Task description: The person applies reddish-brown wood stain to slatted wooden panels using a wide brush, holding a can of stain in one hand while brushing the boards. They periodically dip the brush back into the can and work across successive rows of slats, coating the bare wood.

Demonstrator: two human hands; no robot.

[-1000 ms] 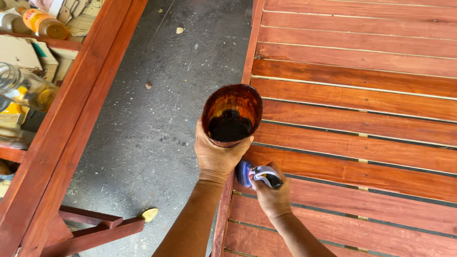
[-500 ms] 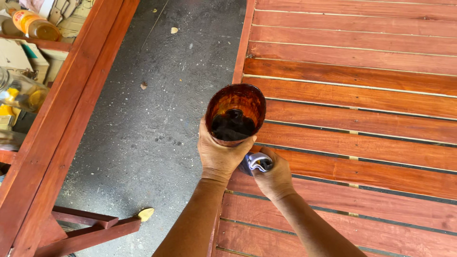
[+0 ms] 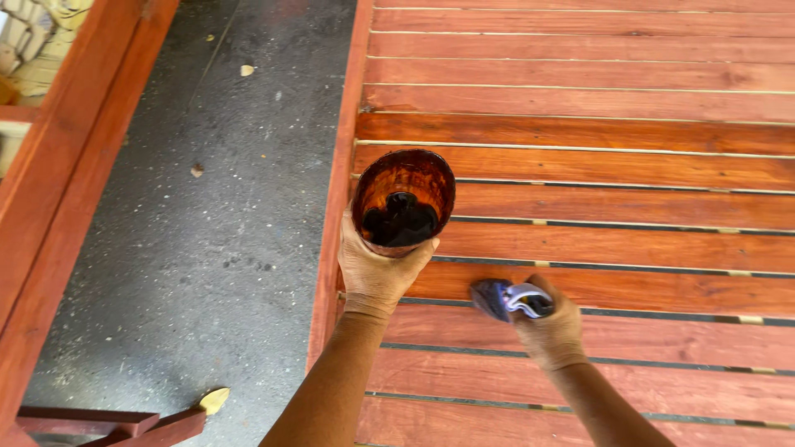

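the left hand (image 3: 377, 277) is wrapped from below round a stained, translucent brown plastic cup (image 3: 404, 201), its grip closed on the cup's lower wall, holding it upright over the near left part of a slatted red-brown wooden panel (image 3: 629, 157). a pool of dark, almost black liquid (image 3: 401, 223) sits in the bottom of the cup, and the inner wall is streaked reddish-brown.

the right hand (image 3: 553, 331) is just to the right of the cup and a little nearer the person, low over the slats. its grip is pinched shut round a folded dark blue and white cloth pad (image 3: 507, 298), whose free end points left, toward the cup. the pad appears to rest on or just above one slat; contact cannot be told for sure. the slats run left to right across the view, so the pad's long axis lies roughly along them. the cup's open mouth is up and to the left of the pad, near it but apart.

the slats beyond the hands look darker and glossier than the paler, duller ones nearest the person. left of the panel lies grey speckled concrete floor (image 3: 207, 207), with another red-brown wooden frame (image 3: 58, 174) at the far left.
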